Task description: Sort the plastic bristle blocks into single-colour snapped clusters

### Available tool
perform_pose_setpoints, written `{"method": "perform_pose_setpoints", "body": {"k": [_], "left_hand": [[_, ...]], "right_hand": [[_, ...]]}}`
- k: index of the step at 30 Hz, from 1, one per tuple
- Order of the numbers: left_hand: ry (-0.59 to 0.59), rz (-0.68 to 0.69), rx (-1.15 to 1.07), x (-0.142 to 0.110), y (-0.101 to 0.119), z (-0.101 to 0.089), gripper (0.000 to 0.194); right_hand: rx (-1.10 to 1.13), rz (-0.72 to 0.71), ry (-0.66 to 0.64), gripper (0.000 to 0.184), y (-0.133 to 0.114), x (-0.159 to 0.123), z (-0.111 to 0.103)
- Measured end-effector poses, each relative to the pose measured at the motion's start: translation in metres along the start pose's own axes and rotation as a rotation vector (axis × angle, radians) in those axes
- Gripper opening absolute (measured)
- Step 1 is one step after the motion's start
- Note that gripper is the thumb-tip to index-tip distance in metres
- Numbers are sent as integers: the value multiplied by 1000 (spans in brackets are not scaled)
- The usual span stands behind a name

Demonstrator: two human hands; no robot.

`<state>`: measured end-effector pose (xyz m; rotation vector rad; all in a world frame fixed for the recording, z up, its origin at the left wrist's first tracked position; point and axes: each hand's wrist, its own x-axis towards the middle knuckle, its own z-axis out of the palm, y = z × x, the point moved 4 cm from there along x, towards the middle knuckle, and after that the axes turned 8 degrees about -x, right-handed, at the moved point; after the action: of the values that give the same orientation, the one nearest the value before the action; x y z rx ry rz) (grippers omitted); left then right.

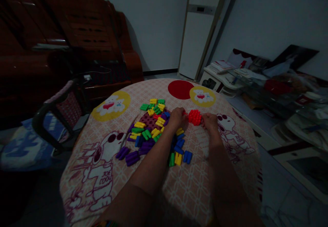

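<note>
Red cluster: the joined red pieces (195, 117) sit between the hands over the far right half of the cloth-covered desk (189, 189), probably held there for room beside the loose pile.
Left grip: the left hand (177, 118) has its fingers drawn together at a small red piece (183, 112), just beside the cluster; whether the two touch is unclear.
Right grip: the right hand (210, 122) pinches the cluster's right edge with closed fingertips, seemingly to steady it.
Loose blocks: yellow, green, blue and purple blocks (146, 144) lie scattered left of the cluster and around the left forearm, perhaps spread so that single pieces are easy to pick out.
Dark red patch: a patterned patch (147, 122) shows among the blocks; print or tray, one cannot tell.
Low cabinet: at the right, its open compartment (208, 83) holds something dark; papers (220, 66) lie on top.
</note>
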<state>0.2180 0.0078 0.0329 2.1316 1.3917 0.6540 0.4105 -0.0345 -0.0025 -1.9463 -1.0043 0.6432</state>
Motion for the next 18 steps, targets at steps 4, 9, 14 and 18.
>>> {"method": "perform_pose_setpoints", "body": {"k": [4,9,14,18], "left_hand": [[-31,-9,-101,1,1,3,34],[-82,-22,-104,-2,2,5,37],[-90,14,-92,-3,5,8,43],[-26,55,-62,-5,0,-17,45]], "right_hand": [[-11,8,-11,19,-1,0,0],[-15,17,-9,19,-5,-3,-1],[-14,20,-7,19,-2,-1,0],[4,5,-11,17,0,0,0]]}}
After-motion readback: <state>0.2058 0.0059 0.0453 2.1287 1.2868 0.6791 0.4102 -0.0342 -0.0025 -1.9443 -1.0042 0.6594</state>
